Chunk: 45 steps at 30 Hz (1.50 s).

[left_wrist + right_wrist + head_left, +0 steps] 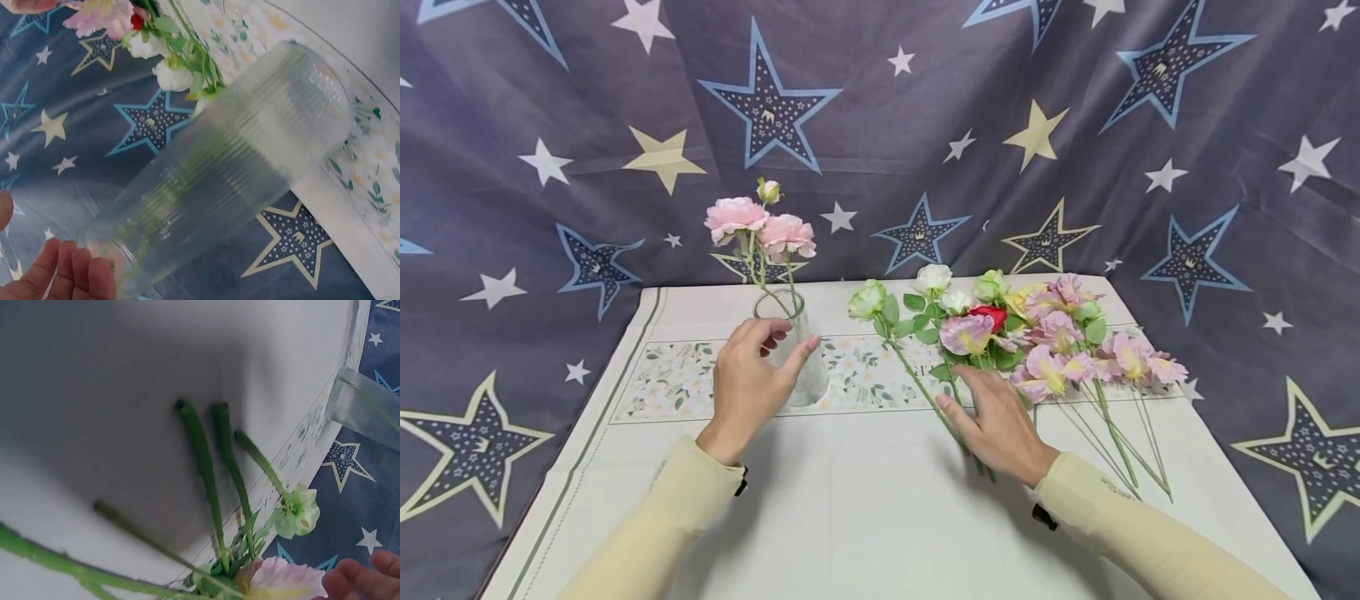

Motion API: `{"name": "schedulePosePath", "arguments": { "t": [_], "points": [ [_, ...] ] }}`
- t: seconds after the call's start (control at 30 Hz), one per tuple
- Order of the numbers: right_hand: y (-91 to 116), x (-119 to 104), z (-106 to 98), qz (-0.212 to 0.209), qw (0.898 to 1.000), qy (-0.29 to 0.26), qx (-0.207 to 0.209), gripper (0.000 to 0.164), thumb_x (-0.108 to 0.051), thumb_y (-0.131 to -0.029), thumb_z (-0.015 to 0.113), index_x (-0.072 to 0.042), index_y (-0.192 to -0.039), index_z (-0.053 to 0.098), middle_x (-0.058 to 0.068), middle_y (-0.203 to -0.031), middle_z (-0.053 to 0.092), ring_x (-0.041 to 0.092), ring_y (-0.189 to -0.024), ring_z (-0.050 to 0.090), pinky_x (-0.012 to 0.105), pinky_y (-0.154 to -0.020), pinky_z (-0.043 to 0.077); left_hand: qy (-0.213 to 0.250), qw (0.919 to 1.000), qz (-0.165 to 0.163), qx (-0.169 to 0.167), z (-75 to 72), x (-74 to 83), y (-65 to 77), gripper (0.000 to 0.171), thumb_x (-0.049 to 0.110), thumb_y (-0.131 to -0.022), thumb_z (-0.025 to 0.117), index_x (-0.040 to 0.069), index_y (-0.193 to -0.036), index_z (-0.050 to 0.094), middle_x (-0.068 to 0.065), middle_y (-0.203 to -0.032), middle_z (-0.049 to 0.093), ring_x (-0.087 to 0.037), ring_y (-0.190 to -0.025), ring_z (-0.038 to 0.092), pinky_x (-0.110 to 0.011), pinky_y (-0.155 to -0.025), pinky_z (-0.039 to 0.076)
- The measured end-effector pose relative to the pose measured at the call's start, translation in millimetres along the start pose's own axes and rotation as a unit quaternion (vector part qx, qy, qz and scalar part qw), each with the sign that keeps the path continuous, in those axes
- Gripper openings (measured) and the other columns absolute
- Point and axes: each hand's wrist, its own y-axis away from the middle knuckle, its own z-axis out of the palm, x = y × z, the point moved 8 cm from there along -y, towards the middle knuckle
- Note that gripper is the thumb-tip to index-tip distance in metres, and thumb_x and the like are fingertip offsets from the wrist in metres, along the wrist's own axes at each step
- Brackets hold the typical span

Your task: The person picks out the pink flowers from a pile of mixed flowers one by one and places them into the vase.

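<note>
A clear ribbed glass vase (808,385) stands at the left of the table, holding a pink flower (786,235), a second pink bloom and a small bud. My left hand (748,383) is at the vase's upper part, thumb apart from the bent fingers; in the left wrist view its fingertips (100,275) overlap the rim. Over the stems to the right is my right hand (1000,425), fingers loosely extended just below a purple-pink flower (966,335). A pale green flower (868,300) lies left of it. Green stem ends (199,444) show in the right wrist view.
White roses (933,279), a red rose (989,317) and several purple-pink flowers (1054,367) lie across the right of the table. Beneath them runs a floral-printed strip (677,379) on the white tablecloth (865,517). A star-patterned curtain (865,108) hangs behind.
</note>
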Motion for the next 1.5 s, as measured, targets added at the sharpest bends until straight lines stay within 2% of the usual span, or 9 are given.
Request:
{"name": "schedulePosePath", "arguments": {
  "t": [0.33, 0.43, 0.53, 0.63, 0.77, 1.07, 1.23, 1.4, 1.5],
  "points": [
    [-1, 14, -15, 0.032, 0.999, 0.015, 0.016, 0.056, -0.047, -0.102, 0.06, -0.005, -0.138, 0.058, 0.016, -0.133, 0.064, 0.036, -0.124, 0.058, 0.057, -0.105, 0.044, -0.011, 0.9969, -0.009, -0.077, 23.8, 5.9, 17.4, 0.041, 0.039, -0.083, 0.086, 0.005, -0.103, 0.074, -0.01, -0.099, 0.072, -0.029, -0.095, 0.066, -0.047, -0.082, 0.053],
    [-2, 17, -21, 0.038, 0.998, 0.031, 0.031, 0.055, -0.046, -0.099, 0.066, -0.004, -0.134, 0.062, 0.016, -0.123, 0.068, 0.035, -0.114, 0.063, 0.054, -0.095, 0.051, -0.013, 0.995, -0.015, -0.098, 30.8, 6.0, 23.0, 0.044, 0.042, -0.084, 0.084, 0.006, -0.106, 0.074, -0.01, -0.102, 0.072, -0.03, -0.099, 0.066, -0.048, -0.084, 0.053],
    [-2, 21, -26, 0.042, 0.997, 0.05, 0.038, 0.052, -0.042, -0.094, 0.072, -0.003, -0.129, 0.066, 0.014, -0.11, 0.07, 0.031, -0.096, 0.067, 0.047, -0.075, 0.056, -0.012, 0.9918, -0.032, -0.123, 38.8, 3.2, 29.4, 0.046, 0.044, -0.085, 0.083, 0.006, -0.109, 0.074, -0.01, -0.107, 0.072, -0.031, -0.104, 0.066, -0.05, -0.088, 0.053],
    [-2, 24, -28, 0.046, 0.996, 0.064, 0.035, 0.048, -0.036, -0.09, 0.078, -0.004, -0.124, 0.069, 0.013, -0.101, 0.072, 0.026, -0.08, 0.067, 0.038, -0.06, 0.054, -0.014, 0.9865, -0.052, -0.155, 48.3, -1.2, 36.9, 0.048, 0.046, -0.086, 0.081, 0.007, -0.114, 0.073, -0.01, -0.114, 0.071, -0.033, -0.111, 0.064, -0.052, -0.091, 0.052],
    [0, 30, -29, 0.054, 0.995, 0.085, 0.023, 0.038, -0.029, -0.086, 0.081, -0.003, -0.113, 0.074, 0.01, -0.088, 0.071, 0.018, -0.068, 0.062, 0.033, -0.052, 0.049, -0.02, 0.9799, -0.063, -0.188, 60.5, -6.1, 46.9, 0.055, 0.05, -0.086, 0.08, 0.006, -0.119, 0.072, -0.012, -0.122, 0.069, -0.035, -0.117, 0.063, -0.054, -0.093, 0.052],
    [7, 41, -18, 0.067, 0.987, 0.141, -0.036, 0.025, -0.028, -0.087, 0.079, -0.004, -0.094, 0.076, -0.004, -0.059, 0.056, 0.009, -0.047, 0.044, 0.028, -0.042, 0.037, -0.025, 0.9742, -0.068, -0.214, 75.2, -13.5, 61.7, 0.056, 0.05, -0.086, 0.08, 0.006, -0.119, 0.072, -0.014, -0.122, 0.069, -0.035, -0.118, 0.062, -0.055, -0.095, 0.051],
    [7, 46, -13, 0.084, 0.982, 0.161, -0.053, 0.023, -0.027, -0.087, 0.079, -0.008, -0.078, 0.07, -0.006, -0.049, 0.044, 0.011, -0.043, 0.039, 0.03, -0.041, 0.032, -0.025, 0.9716, -0.069, -0.225, 80.3, -17.4, 67.6, 0.057, 0.049, -0.086, 0.08, 0.004, -0.119, 0.072, -0.015, -0.123, 0.069, -0.037, -0.12, 0.061, -0.056, -0.098, 0.049],
    [4, 51, -9, 0.104, 0.976, 0.181, -0.066, 0.041, -0.027, -0.088, 0.078, -0.016, -0.059, 0.052, -0.003, -0.048, 0.039, 0.014, -0.043, 0.037, 0.03, -0.04, 0.028, -0.023, 0.9687, -0.07, -0.237, 84.7, -19.6, 74.3, 0.056, 0.048, -0.086, 0.08, 0.003, -0.119, 0.072, -0.016, -0.122, 0.07, -0.037, -0.119, 0.062, -0.055, -0.098, 0.05],
    [3, 55, -8, 0.117, 0.973, 0.187, -0.073, 0.047, -0.026, -0.088, 0.077, -0.018, -0.055, 0.045, -0.002, -0.047, 0.041, 0.015, -0.043, 0.039, 0.03, -0.04, 0.029, -0.019, 0.966, -0.077, -0.246, 87.2, -20.7, 78.3, 0.057, 0.049, -0.087, 0.08, 0.003, -0.12, 0.071, -0.016, -0.123, 0.069, -0.037, -0.119, 0.062, -0.054, -0.098, 0.05]
  ]
}}
